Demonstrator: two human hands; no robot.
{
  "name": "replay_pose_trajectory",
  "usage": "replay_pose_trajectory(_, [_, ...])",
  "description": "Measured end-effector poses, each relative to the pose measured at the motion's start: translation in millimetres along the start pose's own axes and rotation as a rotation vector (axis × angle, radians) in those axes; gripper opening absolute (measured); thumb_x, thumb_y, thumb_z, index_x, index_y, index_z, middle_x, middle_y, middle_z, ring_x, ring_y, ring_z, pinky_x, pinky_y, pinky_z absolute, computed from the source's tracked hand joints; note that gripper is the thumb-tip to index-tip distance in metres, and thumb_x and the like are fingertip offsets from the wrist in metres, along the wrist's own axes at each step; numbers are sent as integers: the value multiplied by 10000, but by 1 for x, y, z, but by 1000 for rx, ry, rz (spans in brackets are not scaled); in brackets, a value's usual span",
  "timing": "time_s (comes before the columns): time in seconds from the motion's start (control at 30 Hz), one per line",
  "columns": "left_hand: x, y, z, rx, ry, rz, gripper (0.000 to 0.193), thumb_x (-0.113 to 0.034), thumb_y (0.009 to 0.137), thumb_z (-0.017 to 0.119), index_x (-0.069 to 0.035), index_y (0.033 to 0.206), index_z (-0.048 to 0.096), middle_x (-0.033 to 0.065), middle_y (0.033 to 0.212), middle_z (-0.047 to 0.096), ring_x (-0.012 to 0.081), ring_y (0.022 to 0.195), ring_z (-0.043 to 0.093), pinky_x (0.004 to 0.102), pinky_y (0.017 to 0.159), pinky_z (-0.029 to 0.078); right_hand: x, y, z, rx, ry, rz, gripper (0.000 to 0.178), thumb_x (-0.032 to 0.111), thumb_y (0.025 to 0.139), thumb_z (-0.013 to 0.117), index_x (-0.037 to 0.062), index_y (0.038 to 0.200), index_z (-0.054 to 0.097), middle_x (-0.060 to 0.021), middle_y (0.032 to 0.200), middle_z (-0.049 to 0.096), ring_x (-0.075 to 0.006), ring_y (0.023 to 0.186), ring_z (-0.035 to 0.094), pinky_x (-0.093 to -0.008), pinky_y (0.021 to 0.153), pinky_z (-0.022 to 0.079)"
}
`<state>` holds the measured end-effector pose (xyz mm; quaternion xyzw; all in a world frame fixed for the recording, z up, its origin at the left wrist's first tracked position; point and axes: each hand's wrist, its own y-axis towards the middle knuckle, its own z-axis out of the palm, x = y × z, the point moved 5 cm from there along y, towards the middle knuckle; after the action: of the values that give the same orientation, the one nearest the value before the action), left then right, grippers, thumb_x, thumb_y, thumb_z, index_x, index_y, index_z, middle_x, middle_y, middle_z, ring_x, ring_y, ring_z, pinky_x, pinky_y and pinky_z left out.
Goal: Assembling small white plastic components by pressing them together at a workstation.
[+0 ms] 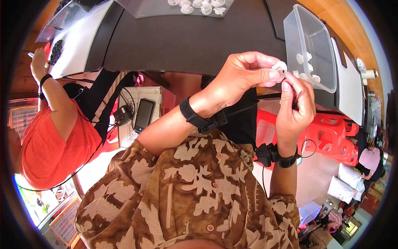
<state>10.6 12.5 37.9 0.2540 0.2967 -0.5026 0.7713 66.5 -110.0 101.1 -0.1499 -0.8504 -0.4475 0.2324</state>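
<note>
Between the thumb and fingers of my left hand (244, 74) is a small white plastic part (280, 66), round with a dark spot on its side. My right hand (296, 103) is close beside it, thumb and fingers drawn together, with the index fingertip at the part's lower edge. Whatever the right fingers pinch, if anything, is too small to make out. Just past my hands, on the right, a clear plastic box (331, 62) contains several similar white parts (310, 66).
Another clear tray (143, 10) of white parts stands at the dark table's (178, 41) far side. To the left, a person in a red shirt (62, 133) works at a white surface (81, 41). A black phone-like device (144, 115) lies on a carton (126, 135). Red stools (327, 133) stand at right.
</note>
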Motion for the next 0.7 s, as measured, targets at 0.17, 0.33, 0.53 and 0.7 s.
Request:
replay_pose_trajectory(0.17, [-1, 0, 0, -8, -11, -7, 231, -109, 870, 663, -14, 1079, 635, 80, 1048, 648, 150, 979, 624, 284, 868, 530, 4, -1, 1, -17, -41, -91, 253, -75, 804, 627, 15, 1033, 683, -95, 893, 623, -185, 749, 613, -276, 633, 487])
replay_pose_trajectory(0.33, [-1, -1, -1, -14, 30, -5, 237, -110, 871, 663, -4, 1080, 634, 82, 1043, 652, 144, 957, 630, 270, 858, 533, 6, -1, 2, 31, -180, -201, 342, -120, 726, 630, 35, 1025, 692, -85, 874, 601, -205, 719, 613, -291, 614, 497])
replay_pose_trajectory(0.53, [0, -3, 0, -29, 16, -45, 255, -120, 869, 667, 3, 1090, 632, 91, 1045, 652, 145, 943, 635, 267, 843, 544, 7, 6, -3, 105, -278, -381, 307, -90, 700, 649, 33, 979, 689, -85, 864, 595, -205, 668, 607, -291, 563, 494])
replay_pose_trajectory(0.7, [3, -3, 0, -31, 22, -97, 259, -127, 870, 668, 12, 1085, 634, 102, 1041, 653, 147, 937, 637, 264, 841, 543, 6, 18, -8, 251, -299, -482, 263, -60, 692, 658, 34, 936, 680, -81, 845, 583, -198, 643, 603, -284, 527, 480])
